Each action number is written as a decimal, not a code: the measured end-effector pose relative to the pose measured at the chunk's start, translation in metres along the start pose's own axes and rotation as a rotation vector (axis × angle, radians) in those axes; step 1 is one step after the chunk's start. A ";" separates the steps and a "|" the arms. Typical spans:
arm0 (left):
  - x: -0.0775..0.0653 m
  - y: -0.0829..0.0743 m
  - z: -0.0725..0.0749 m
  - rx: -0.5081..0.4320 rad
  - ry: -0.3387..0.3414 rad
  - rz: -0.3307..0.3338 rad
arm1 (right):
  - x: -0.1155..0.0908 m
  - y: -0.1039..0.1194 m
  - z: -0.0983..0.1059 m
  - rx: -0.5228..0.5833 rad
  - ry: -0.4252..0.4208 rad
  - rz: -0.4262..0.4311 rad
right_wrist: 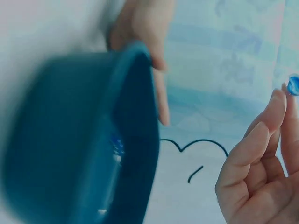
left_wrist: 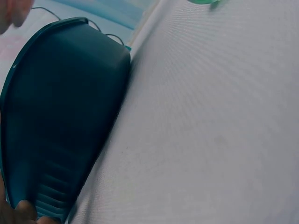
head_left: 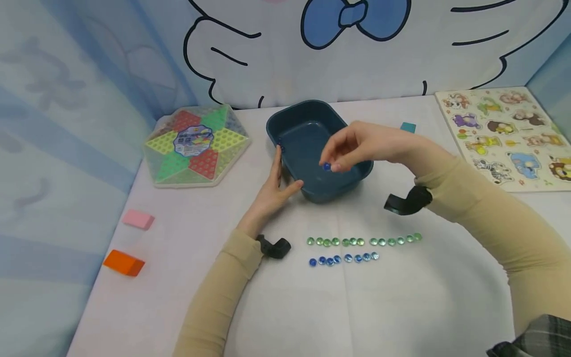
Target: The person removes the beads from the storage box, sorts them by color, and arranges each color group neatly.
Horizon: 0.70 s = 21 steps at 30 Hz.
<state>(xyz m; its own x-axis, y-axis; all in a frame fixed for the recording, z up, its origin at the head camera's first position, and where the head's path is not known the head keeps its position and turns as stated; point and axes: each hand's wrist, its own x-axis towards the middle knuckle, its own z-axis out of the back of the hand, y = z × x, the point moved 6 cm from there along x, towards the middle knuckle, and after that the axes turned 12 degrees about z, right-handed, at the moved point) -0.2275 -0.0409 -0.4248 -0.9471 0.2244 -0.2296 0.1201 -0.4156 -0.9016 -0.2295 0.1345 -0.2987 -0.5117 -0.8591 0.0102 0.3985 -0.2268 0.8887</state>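
Over the dark teal plastic basin (head_left: 312, 191), my right hand (head_left: 357, 146) pinches a blue glass bead (head_left: 327, 166) between thumb and fingertips. The right wrist view shows the same bead (right_wrist: 293, 86) at the tips of the fingers. My left hand (head_left: 270, 191) rests against the basin's left side, fingers straight along it and thumb spread by the near rim. Blue beads (right_wrist: 117, 143) lie inside the basin, by its left end. On the table nearer me are a row of green glass beads (head_left: 336, 241) and a shorter row of blue beads (head_left: 337, 259).
A hexagonal case of colored pieces (head_left: 196, 146) sits left of the basin. Pink (head_left: 138, 219) and orange (head_left: 124, 263) blocks lie near the table's left edge. An animal puzzle board (head_left: 508, 139) is at the back right, and a teal block (head_left: 408, 127) shows behind the right wrist.
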 end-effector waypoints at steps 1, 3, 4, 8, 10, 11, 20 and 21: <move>0.001 0.001 0.000 -0.004 0.000 -0.006 | -0.008 -0.001 -0.004 0.010 0.009 0.009; 0.001 0.001 -0.001 -0.009 0.000 -0.014 | -0.024 -0.005 -0.011 0.032 0.013 0.027; 0.001 0.001 -0.001 -0.012 0.004 -0.016 | -0.032 -0.007 -0.014 0.043 0.012 0.038; 0.000 -0.002 -0.002 -0.023 0.023 -0.004 | -0.065 -0.019 -0.024 0.083 0.001 0.073; -0.002 -0.006 -0.003 -0.035 0.041 0.012 | -0.082 -0.026 -0.029 0.092 -0.003 0.079; -0.004 -0.008 -0.004 -0.043 0.049 0.022 | -0.090 -0.030 -0.032 0.095 -0.005 0.080; -0.015 -0.020 -0.001 -0.080 0.062 0.046 | -0.132 -0.054 -0.064 0.044 0.018 0.034; -0.013 -0.017 -0.002 -0.080 0.057 0.036 | -0.134 -0.057 -0.067 0.030 0.021 0.017</move>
<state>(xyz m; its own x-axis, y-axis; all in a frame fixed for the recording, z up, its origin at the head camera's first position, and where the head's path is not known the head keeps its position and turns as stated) -0.2170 -0.0349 -0.4073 -0.9234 0.2616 -0.2810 0.1794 -0.3531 -0.9182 -0.1328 0.2314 -0.3812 -0.4891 -0.8721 0.0161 0.3842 -0.1988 0.9016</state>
